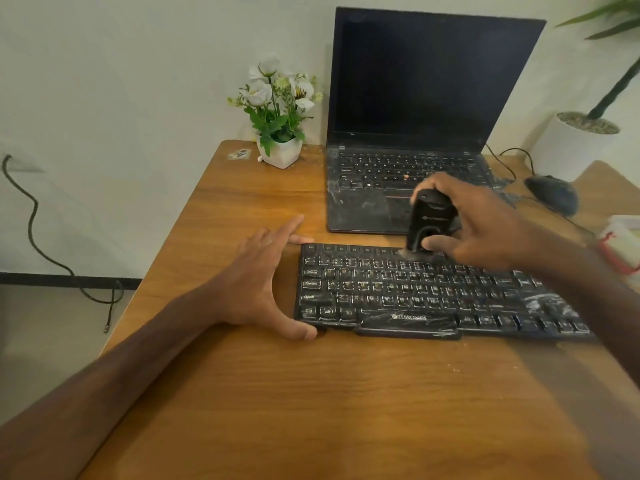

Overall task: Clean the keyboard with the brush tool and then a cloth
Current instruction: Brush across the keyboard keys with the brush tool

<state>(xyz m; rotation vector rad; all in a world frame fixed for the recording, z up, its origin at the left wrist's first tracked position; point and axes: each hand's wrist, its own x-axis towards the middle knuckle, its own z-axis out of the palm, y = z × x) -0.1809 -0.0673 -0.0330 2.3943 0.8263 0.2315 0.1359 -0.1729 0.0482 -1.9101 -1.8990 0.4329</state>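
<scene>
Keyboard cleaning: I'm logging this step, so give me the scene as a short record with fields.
keyboard: black, dusty, flat on the wooden table
brush tool: black, upright, bristles on the top key row
right hand: grips the brush tool
left hand: open, braces the keyboard's left end
laptop: open behind the keyboard, screen dark
cloth: not identifiable

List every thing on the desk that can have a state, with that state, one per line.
Keyboard: flat on the table, dusty, white streaks.
Brush tool: upright, bristles on the keyboard's top row.
Right hand: grips the brush tool.
Left hand: fingers straight, bracing the keyboard's left end.
Laptop: lid open, screen dark, deck dusty.
Mouse: idle, untouched.
</scene>
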